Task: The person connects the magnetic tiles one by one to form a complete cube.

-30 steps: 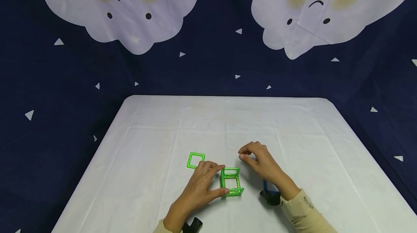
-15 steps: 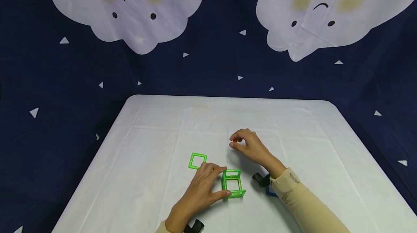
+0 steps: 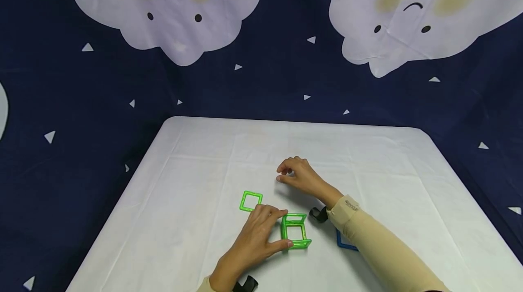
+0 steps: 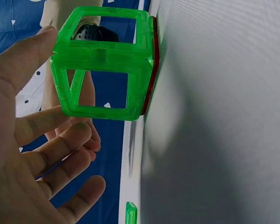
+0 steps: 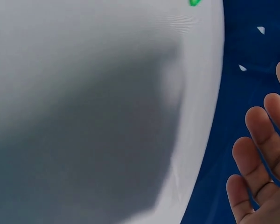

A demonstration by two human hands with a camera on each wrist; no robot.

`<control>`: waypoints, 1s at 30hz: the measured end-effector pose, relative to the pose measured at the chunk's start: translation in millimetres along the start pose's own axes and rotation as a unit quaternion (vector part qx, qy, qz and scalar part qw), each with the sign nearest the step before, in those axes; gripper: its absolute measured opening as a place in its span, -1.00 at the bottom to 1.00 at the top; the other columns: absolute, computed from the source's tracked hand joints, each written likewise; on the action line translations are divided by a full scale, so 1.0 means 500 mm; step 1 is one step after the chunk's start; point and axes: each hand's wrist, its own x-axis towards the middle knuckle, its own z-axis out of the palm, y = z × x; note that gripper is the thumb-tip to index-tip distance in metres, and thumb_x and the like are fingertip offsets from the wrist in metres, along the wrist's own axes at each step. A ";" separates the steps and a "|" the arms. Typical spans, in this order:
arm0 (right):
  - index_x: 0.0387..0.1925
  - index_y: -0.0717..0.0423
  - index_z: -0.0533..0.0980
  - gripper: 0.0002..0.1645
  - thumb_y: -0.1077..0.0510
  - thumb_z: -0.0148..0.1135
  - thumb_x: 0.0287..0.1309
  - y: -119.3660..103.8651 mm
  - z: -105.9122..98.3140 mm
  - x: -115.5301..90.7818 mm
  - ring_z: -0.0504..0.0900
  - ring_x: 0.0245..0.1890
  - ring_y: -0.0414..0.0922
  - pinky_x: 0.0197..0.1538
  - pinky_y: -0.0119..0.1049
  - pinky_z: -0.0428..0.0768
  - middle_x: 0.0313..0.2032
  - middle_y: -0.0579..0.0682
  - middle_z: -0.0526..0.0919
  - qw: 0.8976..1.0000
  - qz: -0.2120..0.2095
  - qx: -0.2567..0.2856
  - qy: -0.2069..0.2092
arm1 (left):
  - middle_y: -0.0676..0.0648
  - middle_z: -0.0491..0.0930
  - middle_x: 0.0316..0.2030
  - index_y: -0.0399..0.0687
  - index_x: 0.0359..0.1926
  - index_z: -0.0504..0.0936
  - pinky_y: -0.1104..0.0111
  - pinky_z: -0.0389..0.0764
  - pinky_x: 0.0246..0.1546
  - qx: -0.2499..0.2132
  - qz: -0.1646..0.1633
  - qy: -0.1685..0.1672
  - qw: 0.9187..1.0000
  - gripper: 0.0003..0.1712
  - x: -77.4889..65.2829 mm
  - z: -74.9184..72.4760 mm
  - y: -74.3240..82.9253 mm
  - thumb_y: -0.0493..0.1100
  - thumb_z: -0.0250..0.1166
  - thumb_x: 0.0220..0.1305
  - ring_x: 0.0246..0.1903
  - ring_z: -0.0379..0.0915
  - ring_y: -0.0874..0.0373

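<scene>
My left hand [image 3: 254,236] holds a small open box of green magnetic tiles [image 3: 300,244] by its left side, thumb and index finger at two of its corners. In the left wrist view, the box's green frames [image 4: 100,50] stand on a red tile [image 4: 155,65] that lies against the table; the other fingers are loosely bent. My right hand [image 3: 303,176] hovers beyond the box, fingers loosely curled and holding nothing. Left of the box, a flat green square tile [image 3: 243,200] is partly covered by my left hand.
A blue tile [image 3: 347,247] lies right of the box, partly under my right sleeve [image 3: 380,237]. The white-covered table [image 3: 196,174] ends at a dark blue curtain [image 3: 269,83] with clouds. Black straps [image 3: 246,284] sit at the wrists.
My right hand has moved away from me and leftward over the table. My left hand stays at the green box. The head view has shifted slightly.
</scene>
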 end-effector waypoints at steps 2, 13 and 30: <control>-0.23 0.04 0.60 -0.74 0.02 0.34 0.06 0.002 0.007 0.008 0.46 -0.28 -0.18 -0.07 -0.20 0.29 -0.35 -0.15 0.61 1.000 -0.011 -0.008 -0.014 | 0.14 0.46 -0.08 0.06 0.17 0.48 0.35 0.36 0.02 -0.002 -0.002 -0.003 1.000 -0.22 0.000 0.000 0.000 0.31 0.35 -0.05 -0.06 0.26 0.27; -0.30 -0.11 0.58 -0.81 -0.05 0.34 0.05 -0.007 0.043 0.044 0.39 -0.31 -0.27 -0.05 -0.25 0.26 -0.41 -0.25 0.58 0.995 -0.039 -0.034 -0.090 | 0.16 0.45 -0.08 0.07 0.18 0.47 0.36 0.35 0.01 0.001 -0.006 -0.013 1.000 -0.23 0.000 -0.001 0.000 0.33 0.31 -0.01 -0.06 0.24 0.28; -0.24 -0.09 0.57 -0.73 -0.07 0.36 0.03 -0.019 0.084 0.060 0.43 -0.28 -0.29 -0.13 -0.40 0.44 -0.37 -0.25 0.55 0.983 -0.045 0.046 -0.174 | 0.15 0.45 -0.07 0.04 0.19 0.46 0.36 0.35 0.02 0.012 0.001 -0.016 1.000 -0.22 -0.001 0.001 -0.002 0.35 0.26 0.02 -0.05 0.24 0.27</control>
